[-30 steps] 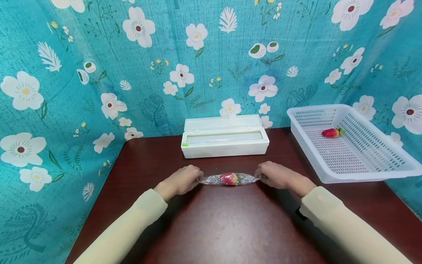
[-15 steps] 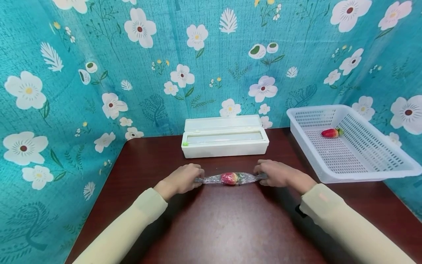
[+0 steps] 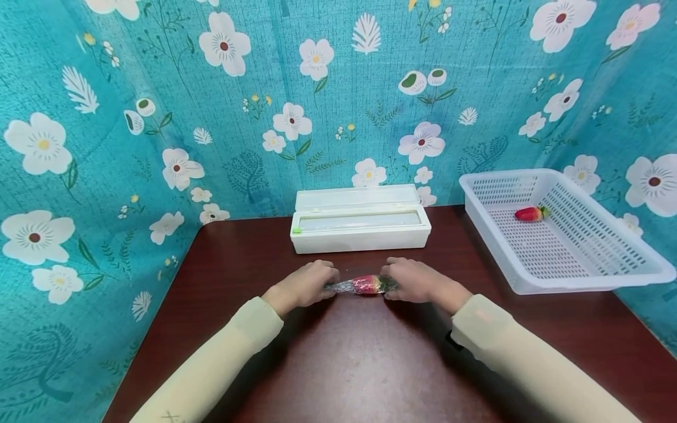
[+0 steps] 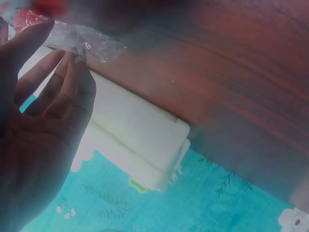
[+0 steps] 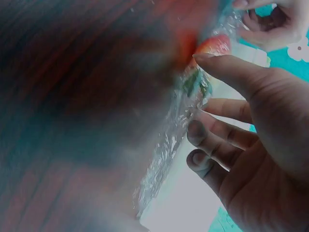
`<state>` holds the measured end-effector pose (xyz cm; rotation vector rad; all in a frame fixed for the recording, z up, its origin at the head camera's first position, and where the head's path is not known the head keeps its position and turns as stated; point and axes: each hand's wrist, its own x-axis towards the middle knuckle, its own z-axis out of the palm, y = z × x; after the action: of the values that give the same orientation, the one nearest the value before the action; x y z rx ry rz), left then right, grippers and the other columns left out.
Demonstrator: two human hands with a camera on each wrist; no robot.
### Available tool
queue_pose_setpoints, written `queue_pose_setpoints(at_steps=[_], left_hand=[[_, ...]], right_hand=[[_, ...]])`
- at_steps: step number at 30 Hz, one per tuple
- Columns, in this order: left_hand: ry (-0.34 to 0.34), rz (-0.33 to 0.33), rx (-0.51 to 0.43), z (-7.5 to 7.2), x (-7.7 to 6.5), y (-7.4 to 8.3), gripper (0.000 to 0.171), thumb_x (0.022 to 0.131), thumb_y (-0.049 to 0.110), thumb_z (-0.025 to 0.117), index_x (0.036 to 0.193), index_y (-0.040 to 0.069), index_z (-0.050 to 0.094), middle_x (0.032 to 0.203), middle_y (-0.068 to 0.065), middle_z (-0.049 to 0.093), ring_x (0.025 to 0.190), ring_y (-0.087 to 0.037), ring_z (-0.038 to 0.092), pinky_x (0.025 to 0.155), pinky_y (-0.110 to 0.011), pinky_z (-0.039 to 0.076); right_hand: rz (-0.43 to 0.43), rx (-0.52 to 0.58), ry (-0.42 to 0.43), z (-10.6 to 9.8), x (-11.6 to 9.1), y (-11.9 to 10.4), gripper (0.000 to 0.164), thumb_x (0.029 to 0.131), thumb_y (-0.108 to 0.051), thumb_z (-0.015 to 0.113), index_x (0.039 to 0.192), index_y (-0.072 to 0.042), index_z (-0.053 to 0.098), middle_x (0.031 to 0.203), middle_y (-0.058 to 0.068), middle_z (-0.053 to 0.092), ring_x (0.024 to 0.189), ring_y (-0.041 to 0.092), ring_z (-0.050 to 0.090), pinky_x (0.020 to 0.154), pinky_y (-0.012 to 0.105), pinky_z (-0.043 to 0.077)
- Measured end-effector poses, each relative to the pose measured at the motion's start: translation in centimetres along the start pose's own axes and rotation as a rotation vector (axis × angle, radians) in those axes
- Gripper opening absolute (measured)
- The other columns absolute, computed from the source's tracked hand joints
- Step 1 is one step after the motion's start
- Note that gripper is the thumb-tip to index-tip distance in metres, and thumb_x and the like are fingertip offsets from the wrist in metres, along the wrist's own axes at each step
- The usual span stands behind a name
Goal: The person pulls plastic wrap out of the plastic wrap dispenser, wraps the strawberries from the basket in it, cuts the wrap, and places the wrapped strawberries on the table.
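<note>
Your left hand (image 3: 307,284) and right hand (image 3: 416,279) both slack-fingered: clear crinkled plastic film (image 5: 170,137) may unwind off the tapered red strawberry (image 3: 364,285).

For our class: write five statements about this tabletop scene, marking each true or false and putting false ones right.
1. A red, green-topped strawberry lies in the white slotted plastic basket. True.
2. The long white plastic box is shut. False: the box's pale lid stands open.
3. A second red strawberry, wrapped in clear plastic film, is between the left hand and right hand. True.
4. The basket stands left of the box. False: it stands to the right.
5. The person's long sleeves are pale cream. True.
</note>
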<state>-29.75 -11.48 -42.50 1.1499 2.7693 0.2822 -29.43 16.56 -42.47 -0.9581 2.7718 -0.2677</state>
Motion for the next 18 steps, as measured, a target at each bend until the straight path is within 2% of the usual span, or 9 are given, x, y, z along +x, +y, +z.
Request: queue_pose_setpoints(at_steps=[3, 6, 10, 13, 18], left_hand=[[0.0, -0.006, 0.014, 0.2, 0.2, 0.1, 0.011, 0.094, 0.014, 0.079, 0.103, 0.009, 0.076, 0.101, -0.007, 0.071, 0.089, -0.015, 0.066, 0.077, -0.034, 0.059], [0.002, -0.008, 0.02, 0.4, 0.2, 0.1, 0.008, 0.094, 0.014, 0.079, 0.101, 0.009, 0.076, 0.1, -0.005, 0.072, 0.088, -0.015, 0.066, 0.077, -0.034, 0.058], [0.004, -0.011, 0.012, 0.3, 0.2, 0.1, 0.007, 0.094, 0.012, 0.079, 0.1, 0.008, 0.076, 0.1, -0.005, 0.073, 0.089, -0.015, 0.065, 0.078, -0.034, 0.058], [0.001, -0.018, 0.008, 0.3, 0.1, 0.0, 0.009, 0.093, 0.012, 0.079, 0.101, 0.008, 0.076, 0.101, -0.006, 0.073, 0.089, -0.016, 0.065, 0.078, -0.035, 0.058], [0.004, -0.015, 0.001, 0.5, -0.1, 0.0, 0.011, 0.093, 0.013, 0.08, 0.102, 0.007, 0.077, 0.101, -0.007, 0.074, 0.089, -0.016, 0.066, 0.079, -0.036, 0.058]], right_hand=[[0.003, -0.006, 0.004, 0.6, 0.4, -0.1, 0.043, 0.093, -0.024, 0.081, 0.126, 0.0, 0.07, 0.129, 0.02, 0.067, 0.114, 0.033, 0.069, 0.093, 0.049, 0.059], [-0.013, -0.003, 0.025, 1.1, 0.6, 0.0, 0.035, 0.093, -0.021, 0.081, 0.121, -0.001, 0.073, 0.118, 0.015, 0.068, 0.101, 0.026, 0.07, 0.086, 0.044, 0.06], [-0.044, 0.026, 0.057, 1.4, 0.5, 0.2, 0.022, 0.093, -0.015, 0.079, 0.111, -0.004, 0.074, 0.102, 0.007, 0.064, 0.084, 0.015, 0.061, 0.073, 0.034, 0.055], [-0.058, 0.055, 0.071, 1.6, 0.4, 0.4, 0.017, 0.094, -0.013, 0.078, 0.109, -0.005, 0.074, 0.099, 0.006, 0.062, 0.082, 0.013, 0.055, 0.07, 0.032, 0.051], [-0.096, 0.096, 0.093, 1.7, 0.3, 0.9, 0.014, 0.092, -0.006, 0.078, 0.106, -0.006, 0.075, 0.098, 0.006, 0.059, 0.083, 0.014, 0.055, 0.07, 0.031, 0.051]])
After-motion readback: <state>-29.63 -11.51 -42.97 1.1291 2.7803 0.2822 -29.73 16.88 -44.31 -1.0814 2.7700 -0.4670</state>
